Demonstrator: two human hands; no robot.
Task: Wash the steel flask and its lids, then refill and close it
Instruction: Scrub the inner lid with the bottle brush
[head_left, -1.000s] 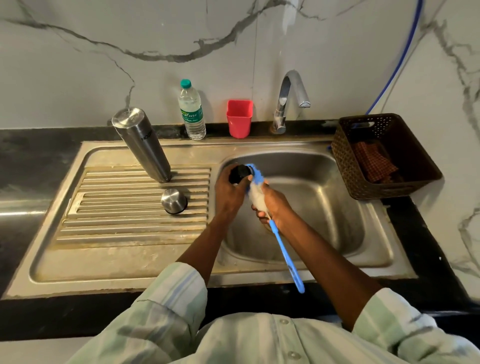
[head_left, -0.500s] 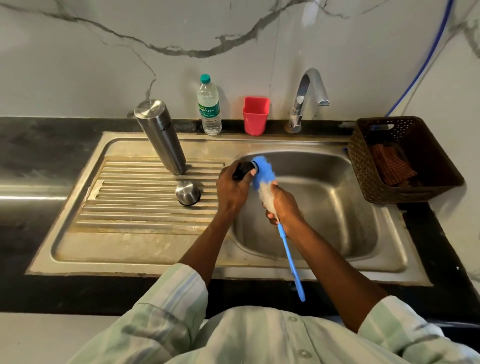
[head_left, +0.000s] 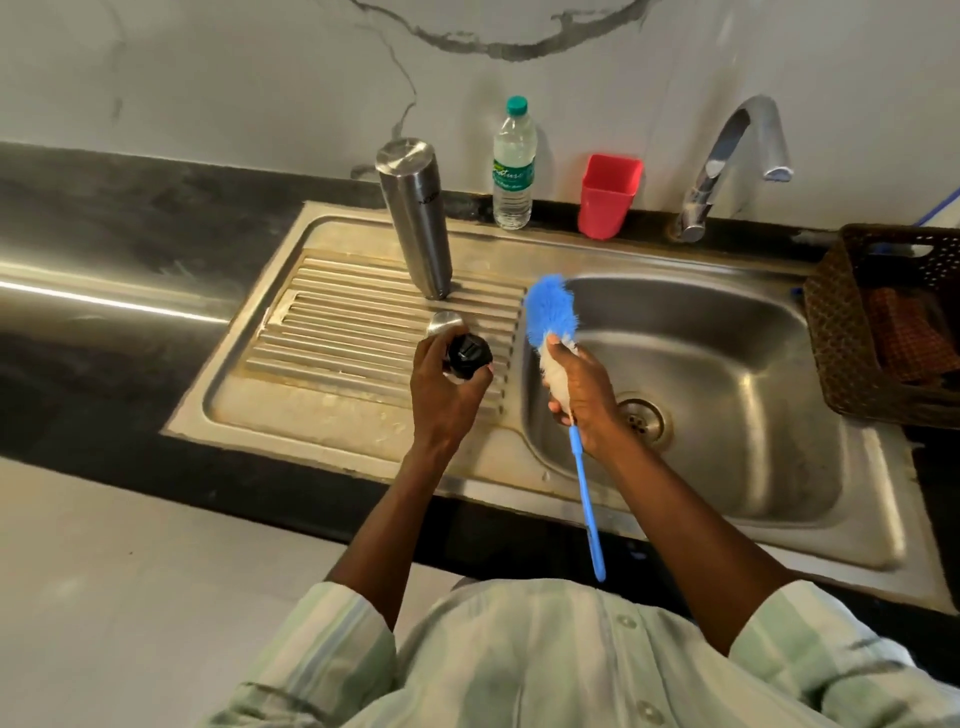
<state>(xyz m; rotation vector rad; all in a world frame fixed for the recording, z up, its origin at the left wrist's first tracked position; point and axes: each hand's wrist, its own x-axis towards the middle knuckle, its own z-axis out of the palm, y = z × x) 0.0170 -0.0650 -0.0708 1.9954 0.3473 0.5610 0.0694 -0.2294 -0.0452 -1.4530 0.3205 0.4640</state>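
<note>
The steel flask stands upside down on the ribbed drainboard. A steel outer lid lies on the ribs just in front of it, partly hidden by my fingers. My left hand grips the black inner lid over the drainboard's right edge. My right hand holds the bottle brush by its white bristles, blue tip pointing up, blue handle slanting down toward me. The brush is apart from the black lid.
The sink bowl with its drain lies under my right hand. Along the back wall stand a plastic water bottle, a red cup and the tap. A brown basket holding a cloth sits at the right.
My left hand has carried the black lid leftward out of the sink bowl to above the drainboard, away from the brush. My view has swung left.
</note>
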